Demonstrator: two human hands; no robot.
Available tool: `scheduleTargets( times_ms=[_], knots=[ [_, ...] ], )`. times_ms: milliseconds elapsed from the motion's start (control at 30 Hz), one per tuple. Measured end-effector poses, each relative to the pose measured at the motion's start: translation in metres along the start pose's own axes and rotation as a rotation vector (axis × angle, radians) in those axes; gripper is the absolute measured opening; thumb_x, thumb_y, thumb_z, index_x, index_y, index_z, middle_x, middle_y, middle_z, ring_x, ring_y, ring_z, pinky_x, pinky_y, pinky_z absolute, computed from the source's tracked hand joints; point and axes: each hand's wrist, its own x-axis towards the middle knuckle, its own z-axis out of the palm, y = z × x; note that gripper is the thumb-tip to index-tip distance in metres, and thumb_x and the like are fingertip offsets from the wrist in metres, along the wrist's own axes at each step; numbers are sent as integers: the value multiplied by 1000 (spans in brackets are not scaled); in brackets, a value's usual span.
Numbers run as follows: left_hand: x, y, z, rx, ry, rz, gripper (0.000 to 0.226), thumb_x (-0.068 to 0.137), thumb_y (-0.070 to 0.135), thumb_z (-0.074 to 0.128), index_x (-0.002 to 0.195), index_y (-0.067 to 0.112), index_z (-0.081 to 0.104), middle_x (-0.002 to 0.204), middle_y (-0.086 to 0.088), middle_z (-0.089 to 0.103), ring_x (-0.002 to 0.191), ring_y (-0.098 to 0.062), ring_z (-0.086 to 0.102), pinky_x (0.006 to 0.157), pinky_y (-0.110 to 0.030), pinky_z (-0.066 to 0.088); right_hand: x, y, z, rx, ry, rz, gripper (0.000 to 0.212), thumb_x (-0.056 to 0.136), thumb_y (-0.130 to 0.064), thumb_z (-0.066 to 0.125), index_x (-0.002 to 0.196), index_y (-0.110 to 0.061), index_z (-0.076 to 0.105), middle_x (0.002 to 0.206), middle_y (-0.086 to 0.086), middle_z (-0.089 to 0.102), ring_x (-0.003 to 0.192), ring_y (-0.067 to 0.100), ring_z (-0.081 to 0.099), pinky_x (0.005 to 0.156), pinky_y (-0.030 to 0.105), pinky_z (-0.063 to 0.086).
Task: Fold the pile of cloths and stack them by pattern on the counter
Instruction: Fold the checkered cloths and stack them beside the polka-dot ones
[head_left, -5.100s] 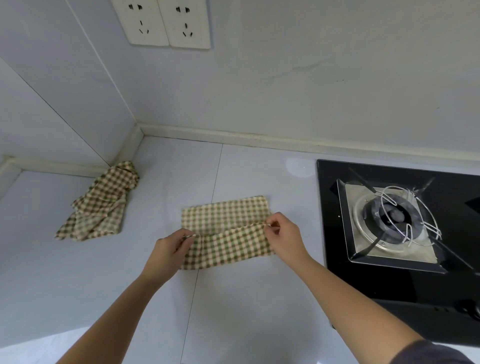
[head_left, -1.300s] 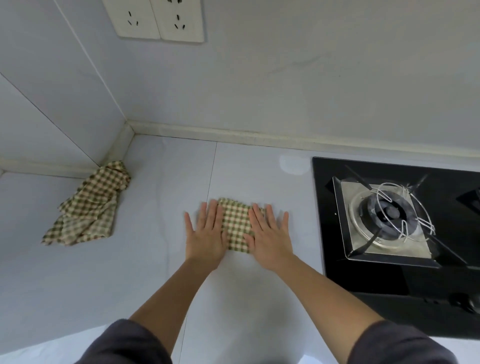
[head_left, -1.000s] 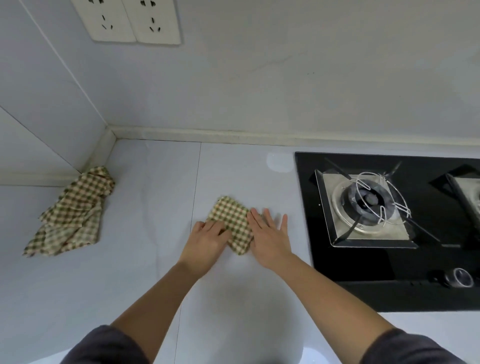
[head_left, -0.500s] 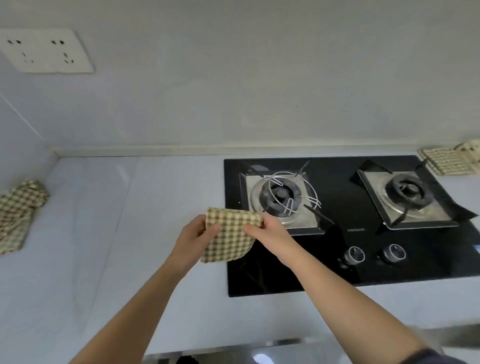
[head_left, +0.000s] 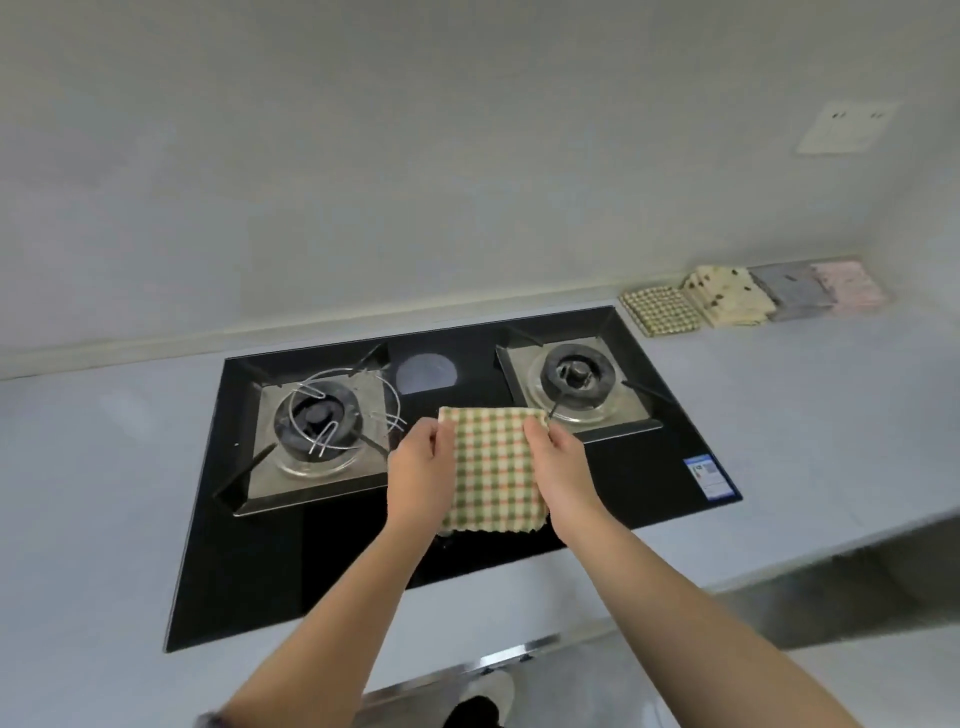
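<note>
A folded green-and-beige checked cloth (head_left: 493, 467) hangs in the air over the black hob, held from both sides. My left hand (head_left: 418, 467) grips its left edge and my right hand (head_left: 558, 465) grips its right edge, thumbs on top. On the counter at the far right lie four folded stacks in a row: a checked stack (head_left: 661, 310), a cream stack with dark spots (head_left: 724, 295), a grey stack (head_left: 792, 291) and a pink stack (head_left: 849, 286).
The black gas hob (head_left: 260, 551) has a left burner (head_left: 319, 421) with a wire ring and a right burner (head_left: 574, 376). The grey counter (head_left: 831, 415) runs along the wall. A socket plate (head_left: 844, 127) sits high on the right wall.
Both hands lifted the folded checked cloth off the counter left of the hob and carried it rightward over the hob. The view swung right, revealing the stacks; the unfolded pile left the frame.
</note>
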Motion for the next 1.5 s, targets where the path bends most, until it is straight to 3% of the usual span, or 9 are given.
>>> scheduleTargets(
  times_ms=[100, 300, 400, 533, 633, 967, 1233, 1400, 1500],
  knots=[
    [13, 27, 62, -5, 10, 30, 34, 101, 31, 40, 77, 10, 51, 62, 3, 44, 57, -11, 38, 54, -29, 34, 36, -8, -49, 45, 22, 110, 28, 97, -44, 47, 99, -20, 62, 98, 4, 68, 88, 18, 66, 68, 29, 50],
    [51, 86, 194, -17, -115, 41, 27, 100, 39, 41, 87, 20, 56, 73, 4, 59, 65, -8, 55, 63, -29, 47, 124, -23, -164, -59, 215, -11, 36, 99, -40, 46, 94, -9, 63, 90, 7, 67, 79, 18, 65, 68, 30, 53],
    [73, 121, 253, -9, -191, 52, 30, 99, 35, 44, 74, 20, 49, 62, 5, 48, 56, -10, 43, 56, -29, 39, 170, -37, -218, -80, 274, -35, 39, 100, -37, 45, 86, -4, 59, 81, 8, 60, 74, 20, 59, 69, 35, 51],
    [100, 144, 322, 66, -209, 39, 26, 101, 32, 38, 91, 12, 51, 74, -1, 55, 62, -16, 49, 57, -33, 41, 226, -47, -267, -172, 329, -66, 38, 100, -34, 43, 73, -8, 48, 70, 2, 50, 64, 14, 49, 60, 29, 41],
    [131, 153, 369, 158, -168, 19, 29, 103, 33, 31, 94, 12, 48, 76, -1, 54, 63, -17, 50, 53, -31, 38, 275, -60, -288, -323, 338, -121, 39, 102, -30, 39, 66, -17, 36, 65, -4, 41, 58, 9, 39, 53, 26, 29],
    [257, 150, 484, 516, 68, -120, 28, 105, 32, 23, 96, 12, 41, 83, -7, 55, 73, -27, 49, 63, -35, 37, 466, -69, -314, -758, 201, -280, 29, 104, -33, 31, 85, -16, 46, 71, -7, 47, 73, 19, 52, 63, 33, 37],
    [290, 127, 520, 707, 110, -170, 14, 102, 17, 28, 108, 10, 38, 93, -10, 64, 68, -27, 48, 60, -33, 34, 522, -49, -303, -1006, 138, -277, 27, 105, -24, 32, 115, -6, 49, 103, 12, 65, 92, 29, 63, 64, 33, 40],
    [291, 144, 510, 941, 60, 225, 41, 84, -3, 45, 121, 12, 39, 116, -7, 44, 95, -25, 48, 71, -33, 38, 512, -53, -303, -1212, 150, -475, 35, 97, -9, 40, 133, -7, 38, 133, 18, 46, 120, 35, 46, 90, 41, 44],
    [283, 147, 486, 969, 133, 359, 40, 68, -9, 59, 102, 12, 56, 101, -6, 52, 86, -25, 50, 69, -33, 34, 493, -60, -308, -1190, 159, -593, 42, 91, -4, 51, 133, -7, 42, 143, 19, 39, 127, 37, 41, 100, 43, 39]
  ],
)
